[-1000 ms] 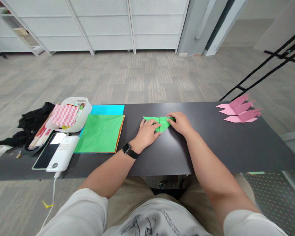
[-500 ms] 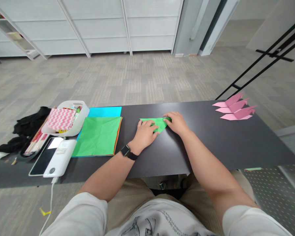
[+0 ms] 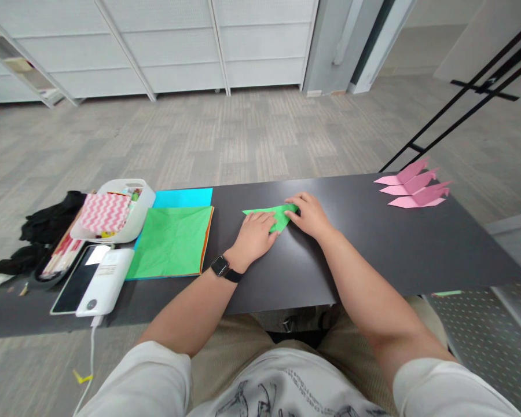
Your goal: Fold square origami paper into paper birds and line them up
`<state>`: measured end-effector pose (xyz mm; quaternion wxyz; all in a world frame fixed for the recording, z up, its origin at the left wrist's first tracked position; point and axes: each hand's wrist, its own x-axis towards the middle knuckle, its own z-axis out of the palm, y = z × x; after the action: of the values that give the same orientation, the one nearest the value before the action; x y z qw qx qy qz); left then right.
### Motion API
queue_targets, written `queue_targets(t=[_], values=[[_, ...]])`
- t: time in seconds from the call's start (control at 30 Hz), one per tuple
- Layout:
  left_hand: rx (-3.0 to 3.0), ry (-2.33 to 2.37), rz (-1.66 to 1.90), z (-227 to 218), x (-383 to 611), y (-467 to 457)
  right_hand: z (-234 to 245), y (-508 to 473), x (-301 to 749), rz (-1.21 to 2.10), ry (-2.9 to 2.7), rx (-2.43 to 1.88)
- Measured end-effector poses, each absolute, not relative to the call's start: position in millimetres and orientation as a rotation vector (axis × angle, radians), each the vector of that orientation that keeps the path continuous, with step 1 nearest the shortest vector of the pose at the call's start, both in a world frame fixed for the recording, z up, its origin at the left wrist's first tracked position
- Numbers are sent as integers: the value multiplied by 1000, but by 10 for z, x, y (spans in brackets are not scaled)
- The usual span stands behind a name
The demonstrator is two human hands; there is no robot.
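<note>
A small folded piece of green paper [image 3: 281, 216], roughly triangular with its long edge away from me, lies on the dark table [image 3: 373, 249]. My left hand [image 3: 256, 231], a black watch at its wrist, rests flat across the left part of the paper with fingers stretched out. At the paper's right corner, my right hand [image 3: 308, 215] pinches it between thumb and fingers. The fingers hide part of the folds.
Left of my hands lies a stack of green paper [image 3: 173, 240] over a blue sheet [image 3: 184, 197]. Farther left are a white basket [image 3: 143, 211], a white power bank [image 3: 106, 284] on a tablet, and black cloth [image 3: 54, 217]. Three pink folded birds [image 3: 419, 197] stand far right.
The fingers of my left hand have flattened and drawn together over the paper. The paper's top edge now tilts slightly, its right corner higher under my right hand.
</note>
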<state>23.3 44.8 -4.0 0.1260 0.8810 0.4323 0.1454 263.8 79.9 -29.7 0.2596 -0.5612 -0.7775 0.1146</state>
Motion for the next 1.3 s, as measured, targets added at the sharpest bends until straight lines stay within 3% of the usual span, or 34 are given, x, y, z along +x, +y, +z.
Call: queue_targets(t=[0.7,1.3], values=[[2615,1309,404,-70,222,470,-290,581,2421,352,-2271,-1789],[2518,1354,336,28,253,431,-383,900,2708,298,-1820,-2125]])
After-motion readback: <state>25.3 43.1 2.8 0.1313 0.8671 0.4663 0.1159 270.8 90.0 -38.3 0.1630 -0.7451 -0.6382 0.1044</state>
